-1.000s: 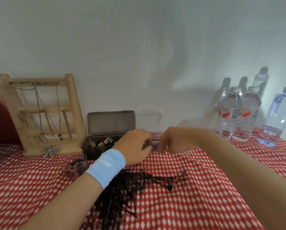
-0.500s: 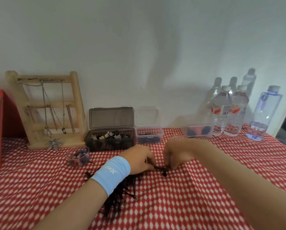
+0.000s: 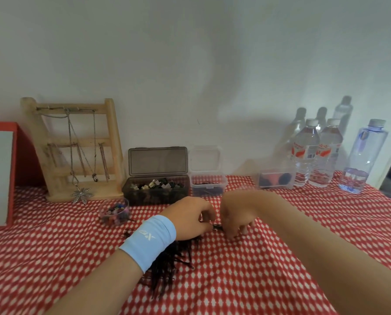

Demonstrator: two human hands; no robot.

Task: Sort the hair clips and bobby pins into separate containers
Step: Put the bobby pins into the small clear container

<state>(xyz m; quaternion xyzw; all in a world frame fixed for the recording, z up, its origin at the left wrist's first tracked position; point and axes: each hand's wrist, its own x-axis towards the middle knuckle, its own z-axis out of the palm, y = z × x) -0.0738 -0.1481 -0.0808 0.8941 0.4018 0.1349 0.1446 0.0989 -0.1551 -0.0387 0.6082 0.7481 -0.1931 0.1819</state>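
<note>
A heap of black bobby pins (image 3: pixel 169 267) lies on the red checked cloth, partly hidden under my left wrist. My left hand (image 3: pixel 190 220) and my right hand (image 3: pixel 236 215) meet over the heap's far end, and both pinch a few black pins (image 3: pixel 216 227) between their fingertips. Behind them stands an open smoky box (image 3: pixel 156 194) holding small hair clips. Beside it an open clear box (image 3: pixel 208 184) holds bobby pins.
A small clear cup of coloured clips (image 3: pixel 115 212) sits left of my hands. A wooden necklace stand (image 3: pixel 74 151) and a red box (image 3: pixel 1 173) are at the left. At the back right are a clear case (image 3: pixel 276 179) and three water bottles (image 3: pixel 315 155).
Both hands came back from the boxes toward me and down onto the pin heap, where they now pinch pins. The view has drawn back from the table.
</note>
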